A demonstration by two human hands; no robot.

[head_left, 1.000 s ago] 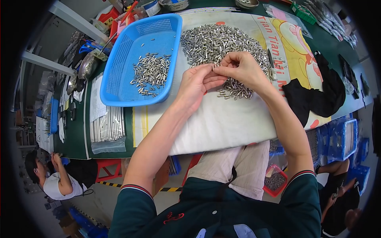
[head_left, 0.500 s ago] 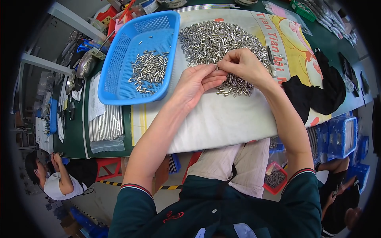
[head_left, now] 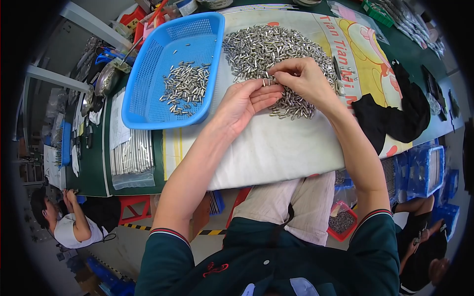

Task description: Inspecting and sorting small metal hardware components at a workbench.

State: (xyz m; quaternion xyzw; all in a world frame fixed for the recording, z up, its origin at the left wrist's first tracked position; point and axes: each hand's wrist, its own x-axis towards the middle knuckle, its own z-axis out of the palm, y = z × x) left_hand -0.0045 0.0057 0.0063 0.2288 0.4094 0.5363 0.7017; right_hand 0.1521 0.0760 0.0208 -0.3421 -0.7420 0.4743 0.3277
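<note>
Silvery little metal pins (head_left: 269, 81) sit pinched between the fingertips of both hands at the near edge of the big pile of pins (head_left: 274, 52), and that is where I am working. My left hand (head_left: 244, 101) lies palm-up on the white cloth (head_left: 276, 148), fingers curled loosely with the tips meeting the right hand, and a few pins rest against its fingers. My right hand (head_left: 301, 79) comes over from the right, thumb and forefinger closed narrowly on one or two pins; exactly how many I cannot tell. More loose pins lie just beside and under the right hand, spilling toward me from the pile. Left of the pile, touching the cloth's edge, stands a blue plastic basket (head_left: 148, 89) with a smaller heap of pins (head_left: 185, 89) in its middle. Further left on the green counter (head_left: 94, 172) I see a clear bag of long metal rods (head_left: 131, 158). To the right, a black cloth (head_left: 395, 116) lies crumpled on a yellow printed sheet (head_left: 368, 54). Another person (head_left: 74, 222) sits low at the left.
</note>
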